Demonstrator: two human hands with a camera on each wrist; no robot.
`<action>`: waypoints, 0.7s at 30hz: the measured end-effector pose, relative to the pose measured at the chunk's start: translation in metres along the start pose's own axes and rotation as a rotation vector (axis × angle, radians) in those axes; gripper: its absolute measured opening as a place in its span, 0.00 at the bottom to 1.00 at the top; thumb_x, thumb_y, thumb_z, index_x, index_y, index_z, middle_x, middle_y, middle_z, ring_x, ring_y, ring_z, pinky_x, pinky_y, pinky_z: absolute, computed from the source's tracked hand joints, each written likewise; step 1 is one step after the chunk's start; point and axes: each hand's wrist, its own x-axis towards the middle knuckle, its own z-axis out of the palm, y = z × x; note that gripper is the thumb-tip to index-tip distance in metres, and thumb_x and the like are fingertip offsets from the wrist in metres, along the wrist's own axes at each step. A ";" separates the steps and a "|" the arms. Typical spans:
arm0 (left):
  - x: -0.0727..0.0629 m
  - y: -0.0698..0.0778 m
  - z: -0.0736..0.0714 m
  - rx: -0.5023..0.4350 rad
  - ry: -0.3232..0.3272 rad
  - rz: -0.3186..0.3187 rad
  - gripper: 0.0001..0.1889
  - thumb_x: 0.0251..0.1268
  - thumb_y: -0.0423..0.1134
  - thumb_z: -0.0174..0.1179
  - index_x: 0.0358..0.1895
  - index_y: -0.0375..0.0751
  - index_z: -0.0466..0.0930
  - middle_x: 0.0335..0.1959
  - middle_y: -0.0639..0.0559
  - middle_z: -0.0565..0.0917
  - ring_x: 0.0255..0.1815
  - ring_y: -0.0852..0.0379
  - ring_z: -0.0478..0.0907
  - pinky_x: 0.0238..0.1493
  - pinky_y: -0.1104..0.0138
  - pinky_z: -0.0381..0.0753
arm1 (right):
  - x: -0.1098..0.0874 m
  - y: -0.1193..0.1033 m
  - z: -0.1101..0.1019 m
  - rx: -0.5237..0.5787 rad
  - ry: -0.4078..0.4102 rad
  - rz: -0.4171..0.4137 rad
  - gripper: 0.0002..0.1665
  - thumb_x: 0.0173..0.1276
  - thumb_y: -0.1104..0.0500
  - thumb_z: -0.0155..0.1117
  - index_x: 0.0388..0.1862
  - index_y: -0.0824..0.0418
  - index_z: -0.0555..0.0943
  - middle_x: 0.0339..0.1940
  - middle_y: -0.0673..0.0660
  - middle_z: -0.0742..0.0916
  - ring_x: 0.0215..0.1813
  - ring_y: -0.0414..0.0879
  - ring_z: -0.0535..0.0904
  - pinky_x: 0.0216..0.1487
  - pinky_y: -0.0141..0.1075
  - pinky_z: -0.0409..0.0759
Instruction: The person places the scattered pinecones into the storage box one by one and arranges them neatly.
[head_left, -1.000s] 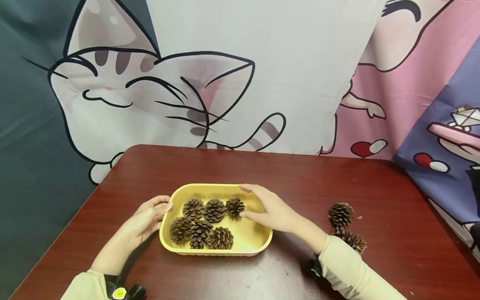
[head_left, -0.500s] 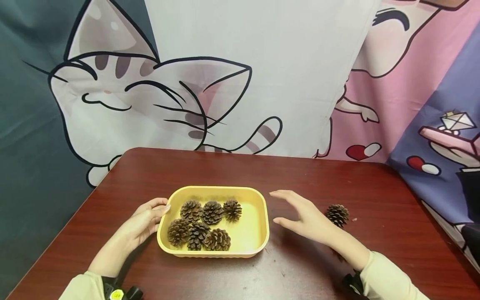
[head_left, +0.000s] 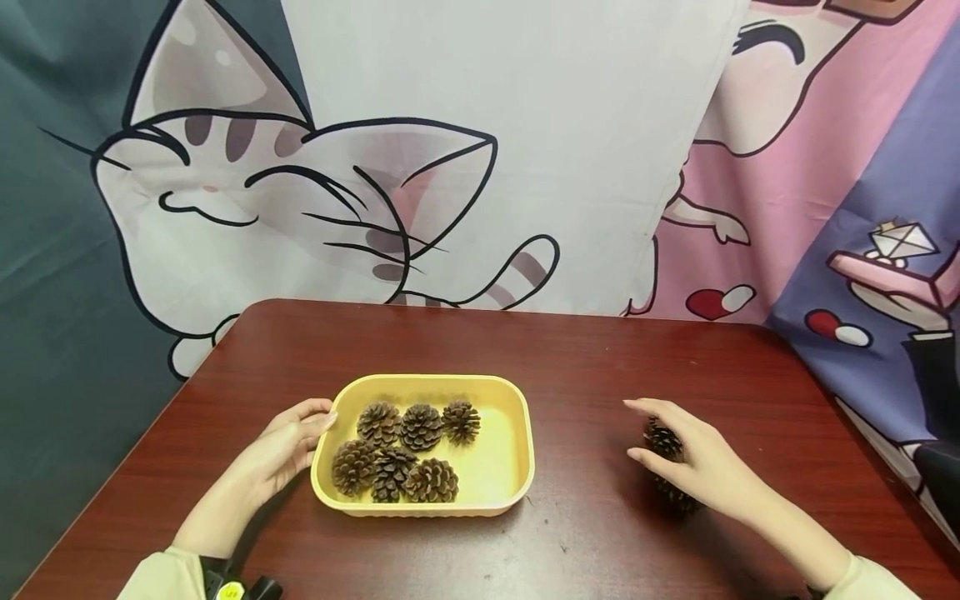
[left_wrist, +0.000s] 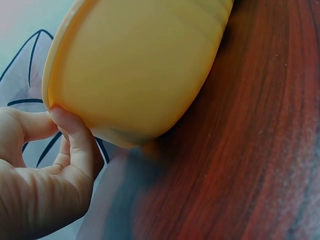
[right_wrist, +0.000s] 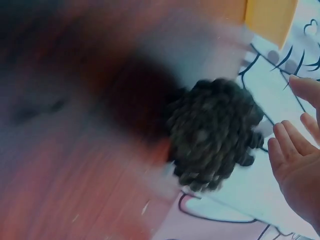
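A yellow plastic tray (head_left: 508, 446) sits on the table, with several brown pine cones (head_left: 432, 481) gathered in its left and middle part. My left hand (head_left: 281, 446) pinches the tray's left rim between thumb and fingers, as the left wrist view also shows at the tray's outer wall (left_wrist: 135, 65). Off to the right, my right hand (head_left: 701, 458) hovers over two loose pine cones, its fingers apart and holding nothing. One cone (head_left: 662, 440) shows between thumb and fingers, the other (head_left: 677, 495) under the hand, both partly hidden. The right wrist view has a dark pine cone (right_wrist: 215, 135) beside the fingers.
The dark red wooden table (head_left: 585, 533) runs back to a cloth backdrop (head_left: 600, 150) printed with cartoon cats. A stretch of tabletop lies between the tray and the right hand.
My right hand has moved from above the tray's right side rightward to the two loose pine cones. My left hand stays at the tray's rim; the cones in the tray keep their places.
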 end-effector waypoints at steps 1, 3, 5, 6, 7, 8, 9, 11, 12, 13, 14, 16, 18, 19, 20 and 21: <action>0.000 0.000 0.000 0.000 0.000 -0.002 0.09 0.68 0.37 0.53 0.46 0.42 0.64 0.36 0.56 0.78 0.38 0.61 0.79 0.38 0.67 0.80 | -0.004 0.002 -0.002 0.002 0.006 0.004 0.36 0.52 0.59 0.74 0.61 0.50 0.72 0.54 0.48 0.79 0.39 0.35 0.75 0.39 0.18 0.70; 0.000 0.000 0.000 0.000 0.002 -0.008 0.09 0.68 0.37 0.53 0.45 0.43 0.64 0.36 0.56 0.78 0.38 0.61 0.79 0.37 0.67 0.80 | -0.010 0.004 -0.006 -0.009 0.015 0.007 0.36 0.51 0.60 0.75 0.60 0.51 0.72 0.53 0.49 0.80 0.35 0.35 0.73 0.33 0.20 0.69; 0.001 0.000 0.000 0.004 0.004 -0.011 0.09 0.68 0.38 0.53 0.45 0.43 0.64 0.36 0.56 0.77 0.38 0.61 0.79 0.37 0.67 0.80 | -0.016 0.005 -0.008 -0.026 0.022 0.003 0.37 0.50 0.61 0.75 0.60 0.51 0.73 0.53 0.49 0.80 0.40 0.34 0.74 0.37 0.20 0.69; 0.001 0.000 0.000 0.005 0.005 -0.013 0.09 0.68 0.38 0.53 0.45 0.43 0.64 0.36 0.55 0.77 0.38 0.61 0.79 0.37 0.67 0.80 | -0.018 0.006 -0.009 -0.038 0.027 -0.004 0.37 0.49 0.61 0.76 0.60 0.52 0.73 0.53 0.49 0.80 0.45 0.33 0.74 0.42 0.19 0.68; 0.001 -0.001 0.000 0.004 0.007 -0.012 0.08 0.68 0.38 0.53 0.45 0.43 0.64 0.36 0.55 0.77 0.38 0.61 0.79 0.37 0.67 0.80 | -0.021 0.007 -0.010 -0.048 0.030 -0.011 0.37 0.48 0.61 0.76 0.59 0.52 0.73 0.53 0.49 0.80 0.51 0.33 0.73 0.47 0.18 0.66; 0.001 -0.002 -0.001 0.005 0.007 -0.011 0.08 0.68 0.37 0.53 0.45 0.43 0.64 0.36 0.55 0.77 0.38 0.61 0.79 0.38 0.67 0.80 | -0.023 0.008 -0.010 -0.055 0.032 -0.014 0.37 0.48 0.61 0.76 0.59 0.53 0.74 0.53 0.48 0.80 0.55 0.32 0.71 0.51 0.16 0.63; 0.000 -0.002 -0.001 0.005 0.009 -0.010 0.08 0.68 0.37 0.53 0.45 0.43 0.64 0.36 0.55 0.76 0.38 0.61 0.79 0.38 0.67 0.80 | -0.026 0.009 -0.010 -0.056 0.037 -0.016 0.37 0.47 0.61 0.77 0.58 0.53 0.74 0.53 0.48 0.80 0.57 0.31 0.70 0.54 0.15 0.61; 0.000 -0.003 -0.001 0.003 0.011 -0.007 0.08 0.68 0.37 0.53 0.45 0.44 0.64 0.36 0.55 0.76 0.38 0.61 0.79 0.38 0.67 0.80 | -0.031 0.011 -0.011 -0.052 0.050 -0.007 0.36 0.46 0.61 0.77 0.57 0.55 0.75 0.53 0.48 0.80 0.59 0.29 0.69 0.57 0.14 0.57; 0.000 -0.003 -0.001 0.003 0.012 -0.005 0.08 0.68 0.37 0.52 0.45 0.44 0.64 0.36 0.55 0.76 0.38 0.61 0.79 0.38 0.67 0.80 | -0.034 0.011 -0.011 -0.050 0.059 0.004 0.36 0.45 0.61 0.77 0.56 0.55 0.76 0.52 0.48 0.81 0.58 0.28 0.69 0.56 0.14 0.57; 0.000 -0.003 -0.001 0.003 0.012 -0.002 0.08 0.68 0.36 0.52 0.45 0.43 0.64 0.36 0.55 0.76 0.38 0.61 0.79 0.38 0.67 0.80 | -0.037 0.012 -0.012 -0.054 0.067 0.019 0.36 0.45 0.61 0.78 0.56 0.55 0.76 0.52 0.48 0.81 0.58 0.27 0.69 0.56 0.13 0.57; 0.000 -0.003 -0.001 0.003 0.012 0.000 0.08 0.68 0.37 0.53 0.45 0.43 0.64 0.36 0.55 0.76 0.38 0.61 0.79 0.38 0.67 0.80 | -0.040 0.012 -0.012 -0.055 0.072 0.036 0.36 0.45 0.60 0.78 0.56 0.55 0.76 0.51 0.48 0.81 0.57 0.26 0.69 0.55 0.13 0.57; 0.001 -0.002 -0.001 0.001 0.012 0.001 0.08 0.68 0.37 0.53 0.45 0.43 0.64 0.37 0.55 0.76 0.38 0.61 0.79 0.37 0.67 0.80 | -0.045 0.013 -0.012 -0.064 0.070 0.067 0.37 0.44 0.59 0.78 0.57 0.55 0.76 0.52 0.48 0.81 0.56 0.24 0.68 0.54 0.12 0.57; 0.001 -0.002 -0.001 -0.002 0.011 0.000 0.08 0.68 0.37 0.53 0.45 0.43 0.64 0.37 0.54 0.76 0.38 0.61 0.79 0.38 0.67 0.80 | -0.050 0.013 -0.012 -0.078 0.056 0.097 0.38 0.45 0.57 0.78 0.58 0.53 0.74 0.52 0.48 0.80 0.57 0.23 0.66 0.53 0.12 0.56; 0.000 -0.002 -0.001 -0.003 0.011 -0.002 0.08 0.68 0.37 0.53 0.45 0.43 0.64 0.37 0.54 0.76 0.38 0.61 0.79 0.37 0.67 0.80 | -0.052 0.013 -0.012 -0.083 0.047 0.106 0.39 0.45 0.56 0.78 0.59 0.53 0.74 0.53 0.48 0.80 0.57 0.22 0.66 0.53 0.12 0.55; 0.000 -0.002 -0.001 -0.004 0.011 -0.005 0.08 0.68 0.37 0.53 0.45 0.43 0.64 0.37 0.54 0.76 0.38 0.61 0.79 0.38 0.67 0.80 | -0.054 0.013 -0.012 -0.092 0.040 0.111 0.40 0.45 0.55 0.78 0.59 0.53 0.73 0.53 0.48 0.79 0.57 0.22 0.65 0.53 0.11 0.55; 0.000 -0.002 -0.001 -0.004 0.011 -0.007 0.08 0.69 0.37 0.52 0.45 0.43 0.64 0.37 0.54 0.76 0.38 0.61 0.79 0.38 0.67 0.80 | -0.055 0.013 -0.011 -0.099 0.035 0.115 0.40 0.45 0.54 0.78 0.59 0.52 0.73 0.53 0.49 0.79 0.57 0.23 0.65 0.53 0.11 0.54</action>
